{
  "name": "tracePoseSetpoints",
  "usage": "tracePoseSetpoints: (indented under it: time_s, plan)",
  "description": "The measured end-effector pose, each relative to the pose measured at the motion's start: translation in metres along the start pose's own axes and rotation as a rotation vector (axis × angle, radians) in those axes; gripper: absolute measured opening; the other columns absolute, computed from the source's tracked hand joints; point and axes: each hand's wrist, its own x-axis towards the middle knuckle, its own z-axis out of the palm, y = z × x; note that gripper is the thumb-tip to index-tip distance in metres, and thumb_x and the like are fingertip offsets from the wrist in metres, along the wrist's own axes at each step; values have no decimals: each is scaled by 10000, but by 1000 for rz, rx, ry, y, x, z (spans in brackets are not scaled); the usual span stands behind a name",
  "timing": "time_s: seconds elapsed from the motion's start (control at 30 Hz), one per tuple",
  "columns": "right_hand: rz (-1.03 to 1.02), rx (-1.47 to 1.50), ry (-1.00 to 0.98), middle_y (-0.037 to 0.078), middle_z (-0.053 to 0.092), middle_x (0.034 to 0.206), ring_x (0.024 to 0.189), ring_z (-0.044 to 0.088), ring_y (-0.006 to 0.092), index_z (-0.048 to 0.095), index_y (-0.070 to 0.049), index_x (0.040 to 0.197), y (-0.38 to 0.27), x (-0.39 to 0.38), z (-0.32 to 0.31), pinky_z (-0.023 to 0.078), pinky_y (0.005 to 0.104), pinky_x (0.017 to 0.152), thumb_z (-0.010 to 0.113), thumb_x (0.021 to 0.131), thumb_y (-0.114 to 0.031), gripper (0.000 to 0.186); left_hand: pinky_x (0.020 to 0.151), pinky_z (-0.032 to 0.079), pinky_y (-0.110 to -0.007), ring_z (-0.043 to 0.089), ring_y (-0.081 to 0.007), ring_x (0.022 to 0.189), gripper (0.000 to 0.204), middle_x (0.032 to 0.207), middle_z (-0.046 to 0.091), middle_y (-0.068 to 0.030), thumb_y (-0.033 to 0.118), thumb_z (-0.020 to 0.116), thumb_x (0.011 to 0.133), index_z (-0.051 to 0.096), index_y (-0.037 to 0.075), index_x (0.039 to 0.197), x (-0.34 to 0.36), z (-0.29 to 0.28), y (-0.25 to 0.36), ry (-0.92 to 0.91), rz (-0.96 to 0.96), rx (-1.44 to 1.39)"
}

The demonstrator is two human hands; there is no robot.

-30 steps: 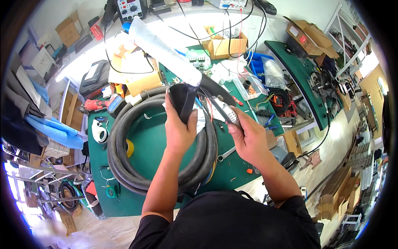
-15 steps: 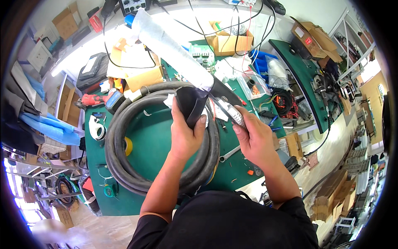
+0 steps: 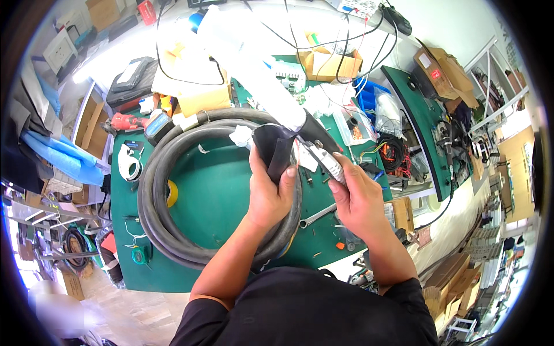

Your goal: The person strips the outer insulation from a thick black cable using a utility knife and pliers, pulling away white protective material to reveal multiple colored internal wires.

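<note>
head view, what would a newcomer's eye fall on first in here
Probably the thick dark coil of cable on the green table, left of centre. Next, the long white tube slanting from the top edge down to the middle. There, the left hand holds a black sleeve and the right hand a silvery-grey object.

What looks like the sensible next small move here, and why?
Probably ease the tip of the silver-and-black hand tool slightly toward the curled black flexible flap, near the lower end of the long white cylinder: the left hand holds the flap, the right hand grips the tool, and its tip already points there; contact is unclear.
</note>
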Motion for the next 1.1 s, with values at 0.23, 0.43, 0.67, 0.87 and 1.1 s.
tracePoseSetpoints:
  time_s: [0.23, 0.43, 0.67, 0.87, 1.1]
  plan:
    - [31, -11, -13, 147, 616, 888, 711, 630, 314, 506, 5, 1291, -5, -9, -2, 500, 389, 612, 661, 890, -88, 440, 714, 516, -292, 575, -144, 813, 639, 1042, 540, -121, 183, 524, 1000, 122, -50, 1439, -4, -5, 19, -38, -81, -11]
    - [-7, -27, -83, 139, 624, 895, 730, 639, 321, 511, -1, 1285, 4, 1, -9, 509, 393, 624, 678, 878, -100, 451, 708, 516, -294, 576, -147, 806, 629, 1047, 522, -128, 202, 518, 1007, 125, -42, 1433, -7, -7, 13, -61, -57, -21]
    - [16, -34, -127, 142, 625, 890, 730, 642, 320, 513, -16, 1295, 0, 5, -13, 508, 395, 617, 684, 871, -101, 466, 713, 516, -300, 582, -153, 803, 607, 1044, 519, -132, 219, 506, 1014, 133, -33, 1420, -11, -1, 12, -66, -97, -138]
    - [46, -26, -100, 141, 629, 898, 727, 646, 317, 506, -10, 1300, -6, -8, -8, 508, 390, 613, 684, 868, -100, 475, 712, 513, -298, 584, -154, 799, 576, 1019, 529, -122, 230, 499, 1017, 150, -25, 1399, -18, -2, 19, -110, -178, -174]
    - [30, -53, -151, 134, 634, 900, 717, 647, 306, 507, -4, 1297, -5, -11, -11, 514, 375, 610, 693, 855, -84, 487, 705, 513, -308, 590, -159, 785, 541, 1000, 526, -116, 249, 488, 1021, 174, -3, 1383, -27, -8, 32, -145, -291, -313]
